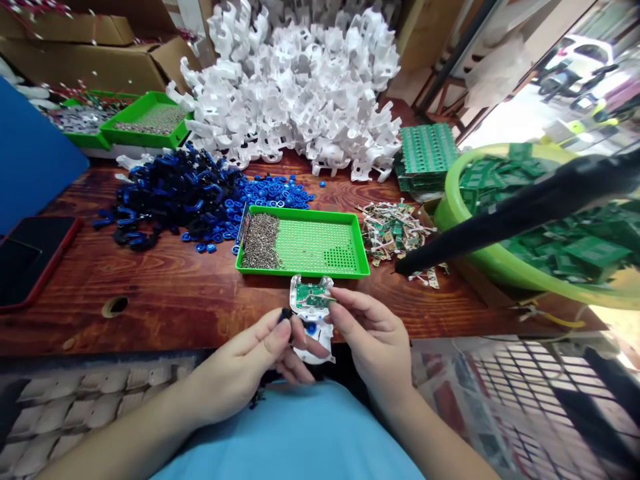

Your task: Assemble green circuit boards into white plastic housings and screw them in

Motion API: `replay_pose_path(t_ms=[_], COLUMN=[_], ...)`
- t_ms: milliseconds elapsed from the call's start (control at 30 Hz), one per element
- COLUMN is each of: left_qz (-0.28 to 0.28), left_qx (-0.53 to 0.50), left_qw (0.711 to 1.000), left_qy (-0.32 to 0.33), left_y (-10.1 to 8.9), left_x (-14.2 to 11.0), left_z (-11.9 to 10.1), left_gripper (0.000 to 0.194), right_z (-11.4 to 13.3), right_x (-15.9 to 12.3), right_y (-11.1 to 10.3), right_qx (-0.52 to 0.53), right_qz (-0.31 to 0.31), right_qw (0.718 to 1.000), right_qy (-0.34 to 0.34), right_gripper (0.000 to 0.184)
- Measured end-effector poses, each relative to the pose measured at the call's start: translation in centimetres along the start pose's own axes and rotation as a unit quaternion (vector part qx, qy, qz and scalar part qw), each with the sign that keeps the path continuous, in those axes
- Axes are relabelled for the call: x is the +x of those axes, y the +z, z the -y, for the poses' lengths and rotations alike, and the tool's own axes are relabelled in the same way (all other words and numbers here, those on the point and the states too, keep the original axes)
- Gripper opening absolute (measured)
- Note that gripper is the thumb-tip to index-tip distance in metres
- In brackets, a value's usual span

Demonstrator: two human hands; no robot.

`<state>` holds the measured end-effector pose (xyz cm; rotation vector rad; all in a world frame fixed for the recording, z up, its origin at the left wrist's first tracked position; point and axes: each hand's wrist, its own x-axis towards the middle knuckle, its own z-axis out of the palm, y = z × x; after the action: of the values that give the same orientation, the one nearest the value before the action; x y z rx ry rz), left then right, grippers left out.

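The left hand's (260,353) thumb and forefinger pinched a black part (285,315). The right hand's (373,340) fingertips were at the right side of a white shell (324,340), beside the green board (310,295) in it; how firmly they gripped could not be told. The shell was between the hands, at the table's (200,320) near edge. Just beyond was a green tray (320,233) with screws (261,240) at its left end.

glossy wooden table (165,293); bright daylight (517,110) right
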<state>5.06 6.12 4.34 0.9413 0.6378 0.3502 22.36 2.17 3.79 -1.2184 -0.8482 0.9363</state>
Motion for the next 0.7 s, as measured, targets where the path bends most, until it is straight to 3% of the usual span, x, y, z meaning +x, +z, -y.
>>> replay_pose_path(t_ms=[100, 233, 400, 533, 700], left_qz=[-0.03, 0.013, 0.02, 0.031, 0.014], left_qx=[0.078, 0.207, 0.344, 0.33, 0.211], left_qw=[0.996, 0.977, 0.935, 0.939, 0.974], left_qy=[0.027, 0.042, 0.086, 0.093, 0.079], left_y=[0.0, -0.3, -0.7, -0.8, -0.8], left_x=[-0.1, -0.1, 0.0, 0.1, -0.2], left_z=[0.2, -0.1, -0.7, -0.4, 0.2], left_gripper=[0.028, 0.029, 0.027, 0.031, 0.029], right_z=[-0.1, -0.8, -1.8, -1.6, -0.9], right_x=[0.0, 0.2, 0.4, 0.4, 0.2], right_y=[0.2, 0.2, 0.0, 0.0, -0.1], right_qx=[0.021, 0.05, 0.019, -0.029, -0.08], right_qz=[0.017, 0.01, -0.03, 0.055, 0.157], right_qw=[0.999, 0.998, 0.997, 0.994, 0.98], right_qy=[0.022, 0.021, -0.063, -0.094, -0.095], right_gripper=[0.017, 0.012, 0.018, 0.022, 0.024])
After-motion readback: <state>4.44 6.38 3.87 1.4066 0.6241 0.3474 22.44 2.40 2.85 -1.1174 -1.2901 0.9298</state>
